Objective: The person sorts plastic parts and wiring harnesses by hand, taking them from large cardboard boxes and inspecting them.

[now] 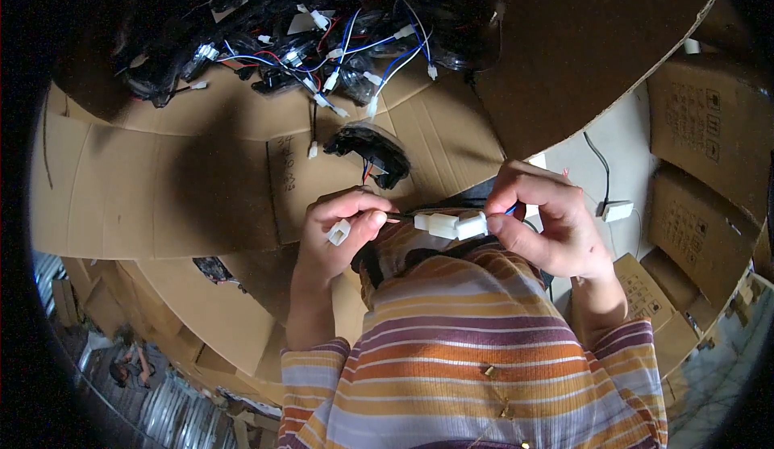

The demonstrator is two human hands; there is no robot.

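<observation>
Between my hands two white plastic wire connectors (450,225) lie end to end, touching; I cannot tell whether they are fully locked. My left hand (343,219) pinches a dark wire leading to the left connector. A second, smaller white connector (339,232) hangs against its fingers. Closed at the other end, my right hand (548,219) pinches blue wire (511,209) where it meets the right connector. Just beyond my left hand, a black curved part (372,149) rests on the cardboard, with red and blue wires coming out toward that hand.
A pile of black parts (282,54) with white, blue and red wires and white plugs lies on the cardboard (226,183) ahead. Printed cartons (693,118) stand at the right. A white block on a black cable (618,210) is beside them. A cardboard flap rises far right.
</observation>
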